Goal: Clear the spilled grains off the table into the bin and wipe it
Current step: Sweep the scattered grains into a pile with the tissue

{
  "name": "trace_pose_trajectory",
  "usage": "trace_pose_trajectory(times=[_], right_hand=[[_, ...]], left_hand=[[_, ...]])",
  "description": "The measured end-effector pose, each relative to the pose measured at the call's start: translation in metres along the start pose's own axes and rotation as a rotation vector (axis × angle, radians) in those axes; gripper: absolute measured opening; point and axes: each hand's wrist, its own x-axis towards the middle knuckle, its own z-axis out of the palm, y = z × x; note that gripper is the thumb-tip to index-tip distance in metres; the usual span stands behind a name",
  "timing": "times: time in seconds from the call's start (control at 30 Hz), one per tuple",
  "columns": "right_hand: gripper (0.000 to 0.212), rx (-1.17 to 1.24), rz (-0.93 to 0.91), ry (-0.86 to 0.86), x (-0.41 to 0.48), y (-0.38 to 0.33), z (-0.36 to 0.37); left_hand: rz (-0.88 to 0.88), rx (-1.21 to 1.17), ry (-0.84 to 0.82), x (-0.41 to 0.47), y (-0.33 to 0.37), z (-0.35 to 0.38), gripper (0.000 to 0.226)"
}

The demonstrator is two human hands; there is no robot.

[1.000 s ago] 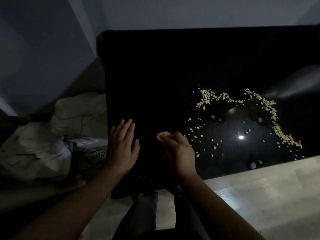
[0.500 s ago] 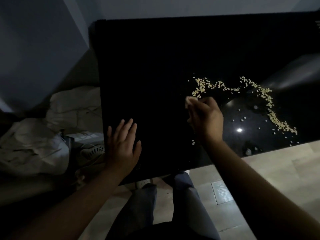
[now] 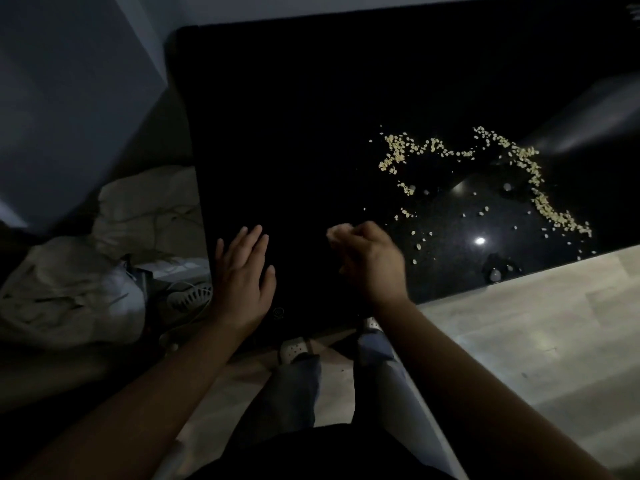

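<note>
The left hand (image 3: 242,271) lies flat on the black table (image 3: 294,116) with fingers straight, probably as a brace. The right hand (image 3: 370,261) is curled (a pale speck shows at its fingertips; whether it grips anything cannot be told). The spilled grains (image 3: 502,168) lie in 1 ragged arc to the right of the 2 hands, touching neither.

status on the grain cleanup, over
Left hand flat, open on the table. Right hand curled, something pale at its front, unclear what. Grains lie scattered on it, right of both hands. Nothing blocks them; bin unseen.
</note>
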Motion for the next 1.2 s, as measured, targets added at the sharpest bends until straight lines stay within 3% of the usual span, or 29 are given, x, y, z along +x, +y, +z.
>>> trace_pose_trajectory(times=[0.1, 0.23, 0.47, 0.67, 0.87, 0.93, 1.03, 1.2], right_hand=[[0.023, -0.013, 0.142, 0.119, 0.005, 0.032, -0.026], [0.017, 0.039, 0.115, 0.231, -0.014, 0.018, -0.046], [0.024, 0.133, -0.044, 0.034, -0.095, -0.027, 0.003], [0.024, 0.141, -0.038, 0.042, -0.097, 0.001, 0.001], [0.029, -0.054, 0.132, 0.16, -0.049, 0.069, -0.048], [0.029, -0.021, 0.19, 0.178, -0.034, 0.079, -0.062], [0.025, 0.08, 0.173, 0.237, -0.03, 0.061, -0.063], [0.02, 0.125, 0.03, 0.191, -0.043, 0.01, -0.008]], left_hand=[[-0.006, -0.006, -0.015, 0.0, 0.001, -0.001, 0.055], [-0.003, 0.032, -0.042, -0.003, 0.003, -0.004, 0.056], [-0.028, 0.057, -0.073, -0.005, 0.008, -0.005, 0.056], [-0.031, 0.168, -0.101, -0.005, 0.02, -0.006, 0.06], [0.026, 0.075, -0.155, 0.003, 0.036, -0.002, 0.062], [0.038, 0.064, -0.156, 0.007, 0.039, 0.001, 0.062], [0.03, 0.066, -0.146, 0.012, 0.043, 0.003, 0.06], [-0.006, 0.08, -0.116, 0.022, 0.044, 0.007, 0.058]])
